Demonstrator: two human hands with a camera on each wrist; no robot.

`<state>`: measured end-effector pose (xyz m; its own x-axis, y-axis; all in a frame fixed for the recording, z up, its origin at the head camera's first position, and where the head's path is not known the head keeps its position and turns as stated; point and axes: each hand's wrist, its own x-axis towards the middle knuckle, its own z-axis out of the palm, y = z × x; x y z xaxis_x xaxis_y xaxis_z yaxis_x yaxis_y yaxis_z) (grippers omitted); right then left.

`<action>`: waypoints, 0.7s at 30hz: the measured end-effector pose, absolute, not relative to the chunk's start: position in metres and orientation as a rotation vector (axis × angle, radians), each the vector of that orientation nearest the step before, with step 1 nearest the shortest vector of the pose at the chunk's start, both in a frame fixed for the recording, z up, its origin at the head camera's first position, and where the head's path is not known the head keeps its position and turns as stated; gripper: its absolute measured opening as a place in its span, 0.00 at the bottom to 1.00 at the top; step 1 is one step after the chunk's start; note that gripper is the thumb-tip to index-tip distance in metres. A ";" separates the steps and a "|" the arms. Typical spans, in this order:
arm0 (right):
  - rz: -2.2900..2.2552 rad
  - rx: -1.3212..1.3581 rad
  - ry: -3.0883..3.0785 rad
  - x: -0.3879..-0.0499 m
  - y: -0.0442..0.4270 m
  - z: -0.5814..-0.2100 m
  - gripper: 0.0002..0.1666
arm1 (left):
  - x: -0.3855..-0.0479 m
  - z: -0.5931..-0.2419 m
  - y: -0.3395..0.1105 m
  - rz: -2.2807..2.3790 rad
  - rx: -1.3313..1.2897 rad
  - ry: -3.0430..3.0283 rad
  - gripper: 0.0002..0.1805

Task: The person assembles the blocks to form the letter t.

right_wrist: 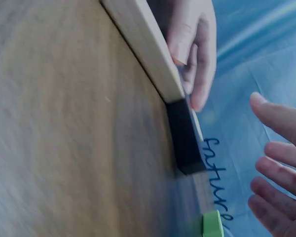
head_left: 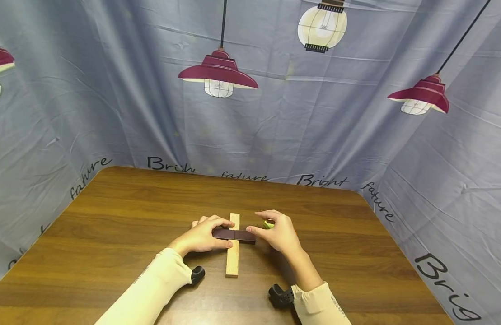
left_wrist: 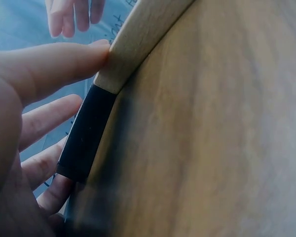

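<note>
On the table, pale wooden strips [head_left: 232, 262] [left_wrist: 138, 34] [right_wrist: 148, 49] run away from the body, crossed by two dark blocks [head_left: 245, 236] [left_wrist: 86, 133] [right_wrist: 185, 133] set end to end. The left hand [head_left: 201, 237] [left_wrist: 7, 113] spans the left dark block, its thumb resting on the near pale piece and its index fingertip at the far one [head_left: 235, 218]. Its other fingers lie extended beyond the dark block. Just off the right dark block's end, the right hand [head_left: 280, 232] [right_wrist: 291, 197] holds nothing, thumb and fingers spread apart.
A small green object [head_left: 269, 224] [right_wrist: 213, 224] lies on the table by the right hand, partly hidden behind it in the head view. Blue-grey curtains [head_left: 274, 126] with printed lamps and lettering surround the wooden table [head_left: 152, 194]. Black devices [head_left: 280, 295] sit at both wrists.
</note>
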<state>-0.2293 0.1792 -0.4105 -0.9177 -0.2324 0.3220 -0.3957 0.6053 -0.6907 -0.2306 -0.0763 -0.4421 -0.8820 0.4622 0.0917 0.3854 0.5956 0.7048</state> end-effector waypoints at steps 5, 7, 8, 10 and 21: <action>1.293 0.377 -2.613 -0.232 0.188 -0.409 0.42 | -0.231 -0.442 -0.078 1.179 0.717 2.710 0.31; 1.311 0.350 -2.611 -0.235 0.191 -0.411 0.44 | -0.231 -0.442 -0.078 1.185 0.713 2.707 0.31; 1.319 0.334 -2.609 -0.236 0.192 -0.411 0.45 | -0.231 -0.442 -0.078 1.186 0.711 2.707 0.31; 1.321 0.299 -2.606 -0.238 0.194 -0.415 0.46 | -0.230 -0.442 -0.078 1.190 0.706 2.706 0.30; 1.270 0.069 -2.678 -0.243 0.208 -0.430 0.47 | -0.231 -0.443 -0.076 1.176 0.702 2.706 0.30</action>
